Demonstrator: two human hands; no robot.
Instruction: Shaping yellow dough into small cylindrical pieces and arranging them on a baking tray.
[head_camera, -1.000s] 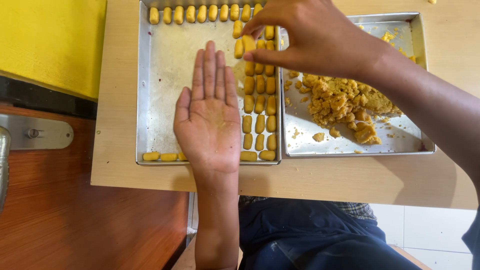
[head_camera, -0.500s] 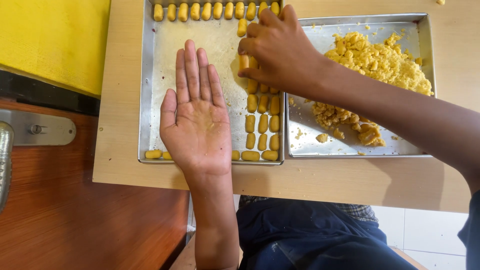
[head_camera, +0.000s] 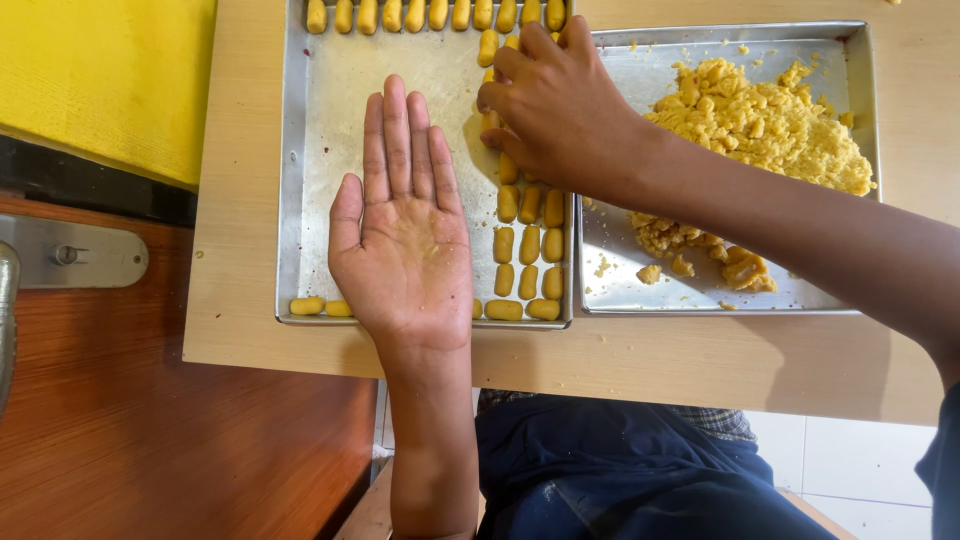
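Note:
My left hand (head_camera: 405, 240) lies flat and palm up over the left steel tray (head_camera: 290, 200), fingers together and holding nothing, with crumbs on the palm. My right hand (head_camera: 555, 105) reaches across to that tray's right side, its fingertips curled on a small yellow dough roll (head_camera: 490, 122) at the top of the columns of rolls (head_camera: 528, 245). More rolls line the tray's far edge (head_camera: 400, 15) and its near edge (head_camera: 308, 305). The right steel tray (head_camera: 800, 290) holds a crumbly heap of yellow dough (head_camera: 760, 125).
Both trays sit side by side on a pale wooden tabletop (head_camera: 230, 250). A yellow surface (head_camera: 100, 70) and a red-brown wooden panel (head_camera: 150, 430) with a metal plate (head_camera: 70, 255) lie to the left. My blue-clad lap (head_camera: 620, 470) is below the table edge.
My right hand has come down onto the columns of rolls and its fingers have lowered onto one. My left hand has stayed flat and open over the tray.

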